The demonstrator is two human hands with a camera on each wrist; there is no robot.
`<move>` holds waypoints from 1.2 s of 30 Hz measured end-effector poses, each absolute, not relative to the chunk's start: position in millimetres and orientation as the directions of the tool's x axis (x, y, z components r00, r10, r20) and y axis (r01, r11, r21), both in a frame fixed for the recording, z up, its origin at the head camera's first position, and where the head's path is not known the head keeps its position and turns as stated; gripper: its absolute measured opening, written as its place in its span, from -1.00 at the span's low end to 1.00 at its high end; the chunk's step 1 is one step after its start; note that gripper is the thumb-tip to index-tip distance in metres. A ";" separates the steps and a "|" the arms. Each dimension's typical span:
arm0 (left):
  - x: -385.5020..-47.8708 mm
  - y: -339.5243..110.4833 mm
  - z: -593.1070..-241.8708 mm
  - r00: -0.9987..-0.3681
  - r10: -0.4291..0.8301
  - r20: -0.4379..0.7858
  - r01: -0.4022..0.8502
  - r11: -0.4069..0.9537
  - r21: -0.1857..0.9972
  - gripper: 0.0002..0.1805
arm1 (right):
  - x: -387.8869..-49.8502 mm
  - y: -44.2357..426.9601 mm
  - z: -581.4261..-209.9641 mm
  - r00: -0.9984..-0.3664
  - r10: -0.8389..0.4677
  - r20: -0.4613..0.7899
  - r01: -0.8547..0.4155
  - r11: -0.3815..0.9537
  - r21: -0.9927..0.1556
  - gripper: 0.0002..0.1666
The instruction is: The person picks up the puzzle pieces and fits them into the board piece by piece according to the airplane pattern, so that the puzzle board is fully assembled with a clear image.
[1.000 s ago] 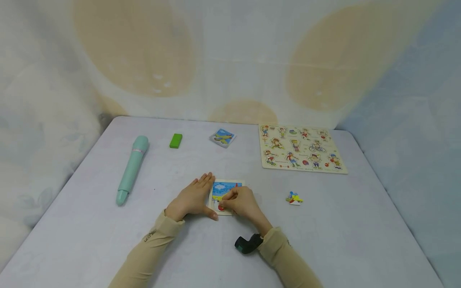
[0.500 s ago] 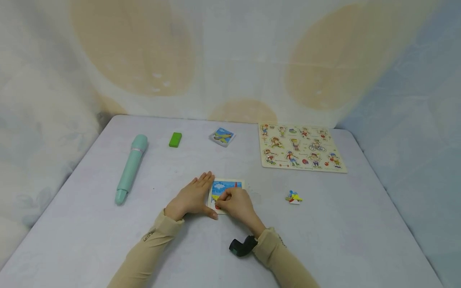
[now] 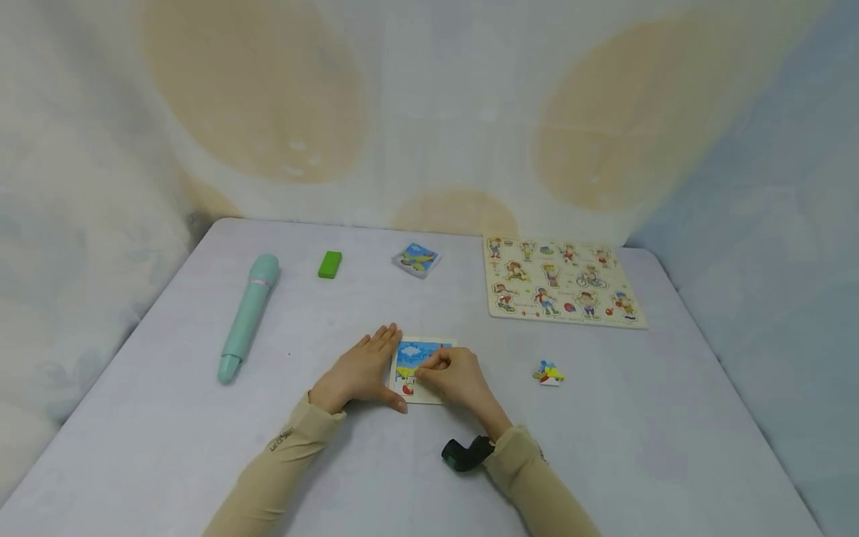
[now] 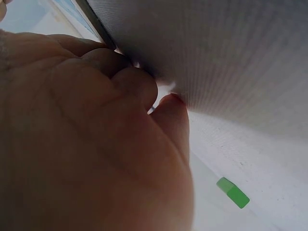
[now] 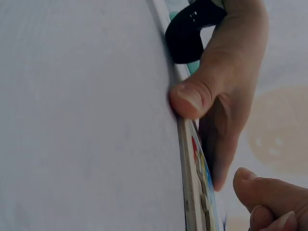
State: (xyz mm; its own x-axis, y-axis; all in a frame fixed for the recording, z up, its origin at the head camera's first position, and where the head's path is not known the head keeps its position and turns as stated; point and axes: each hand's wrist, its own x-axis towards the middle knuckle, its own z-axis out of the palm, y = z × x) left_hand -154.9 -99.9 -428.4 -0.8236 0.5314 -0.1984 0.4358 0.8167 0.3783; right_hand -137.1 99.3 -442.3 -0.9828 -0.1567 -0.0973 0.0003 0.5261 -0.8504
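Observation:
A small wooden picture puzzle (image 3: 416, 350), with blue sky, yellow and a red-and-white piece at its lower left, lies in front of the person. My left hand (image 3: 362, 373) rests along its left side, fingers extended and thumb spread at the near corner. Over the puzzle's right half is my right hand (image 3: 456, 377), its fingers curled and thumb tip close to them. In the right wrist view, the right thumb and fingers (image 5: 272, 199) stand off the puzzle's edge (image 5: 192, 192), with nothing visible between them. The left hand's palm side fills much of the left wrist view.
Several loose puzzle pieces (image 3: 549, 373) sit in a little heap to the right. A large wooden puzzle board (image 3: 567, 283) is at the back right. Further back lie a picture card packet (image 3: 417, 259) and a green block (image 3: 329, 264). A teal microphone (image 3: 247, 321) lies left.
My right hand pushed slightly left over the red-and-white piece, then moved back up and right, uncovering that piece. The left hand stays at the puzzle's left side.

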 end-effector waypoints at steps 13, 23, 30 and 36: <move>-154.9 -98.5 -429.6 -0.822 0.524 -0.221 0.429 0.827 0.364 0.42 | -134.0 176.1 -437.8 -0.975 0.062 -0.212 0.213 0.519 -0.828 -0.84; -155.1 -97.5 -429.7 -0.821 0.527 -0.221 0.429 0.824 0.370 0.42 | -126.9 238.4 -434.3 -0.970 0.163 -0.178 0.238 0.521 -0.820 -0.65; -156.7 -97.9 -428.9 -0.822 0.521 -0.229 0.424 0.829 0.366 0.41 | -122.4 269.7 -430.1 -0.955 0.204 -0.215 0.292 0.535 -0.793 -0.49; -156.0 -97.6 -428.3 -0.822 0.520 -0.233 0.420 0.829 0.369 0.41 | -116.3 287.3 -432.0 -0.951 0.163 -0.263 0.306 0.622 -0.720 -0.45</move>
State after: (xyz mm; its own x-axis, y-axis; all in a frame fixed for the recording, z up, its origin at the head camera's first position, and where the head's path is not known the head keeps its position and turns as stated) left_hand -156.0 -97.6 -428.3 -0.8220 0.5197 -0.2328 0.4197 0.8292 0.3690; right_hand -116.3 287.3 -432.0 -0.9508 0.1634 -0.2634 0.3065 0.6223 -0.7203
